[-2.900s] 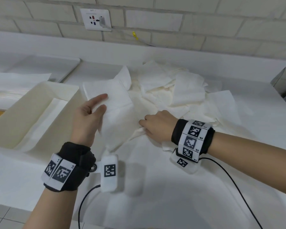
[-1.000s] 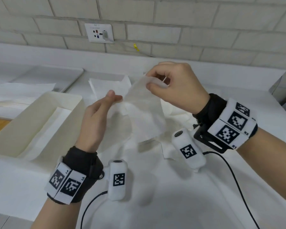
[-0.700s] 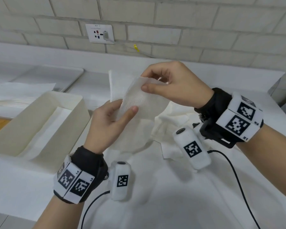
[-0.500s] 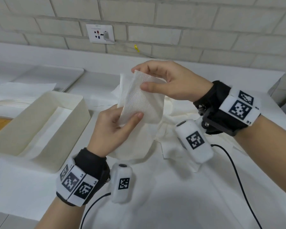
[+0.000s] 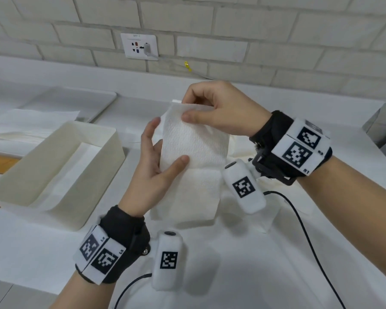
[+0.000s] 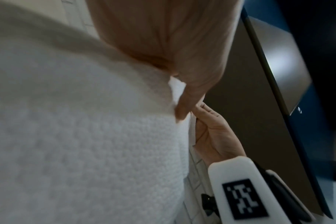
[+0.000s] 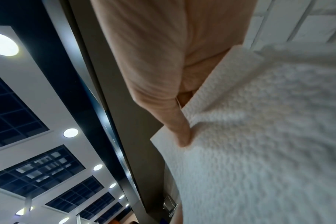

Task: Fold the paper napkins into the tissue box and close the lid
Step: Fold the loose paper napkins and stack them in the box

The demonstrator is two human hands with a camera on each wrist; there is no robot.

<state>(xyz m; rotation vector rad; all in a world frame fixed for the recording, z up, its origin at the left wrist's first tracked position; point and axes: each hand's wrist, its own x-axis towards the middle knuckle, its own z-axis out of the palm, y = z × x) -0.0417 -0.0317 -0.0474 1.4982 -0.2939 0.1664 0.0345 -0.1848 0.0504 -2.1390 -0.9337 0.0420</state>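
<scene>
1. A single napkin [image 5: 194, 141] is held up in the air above the table [image 5: 232, 275], between both hands and just right of the tissue box [image 5: 54, 168].
2. Its top edge is pinched by the right hand [image 5: 218, 110], thumb in front and curled fingers behind; in the right wrist view the thumb [image 7: 175, 121] is seen pressed onto a doubled corner of the paper.
3. The left side is gripped by the left hand [image 5: 152, 172], thumb laid across the front and the other fingers [image 5: 149, 132] tucked behind the sheet.
4. A crease across the middle is visible, with the lower half hanging down toward the table, so the fold is judged to be under way but not finished.
5. The tissue box is seen standing open. A pale flat sheet lies along its bottom; whether that is a liner or napkins already packed cannot be told.
6. More loose napkins [image 5: 243, 148] are glimpsed on the table behind the right hand, largely hidden by it, so a fair share of folding is judged to be left.
7. A flat white panel [image 5: 76, 101] lies beyond the box; it may be the lid, though that cannot be confirmed.
8. By that reading the task is early on: one napkin in hand, the box not yet filled, the lid not yet closed.
</scene>
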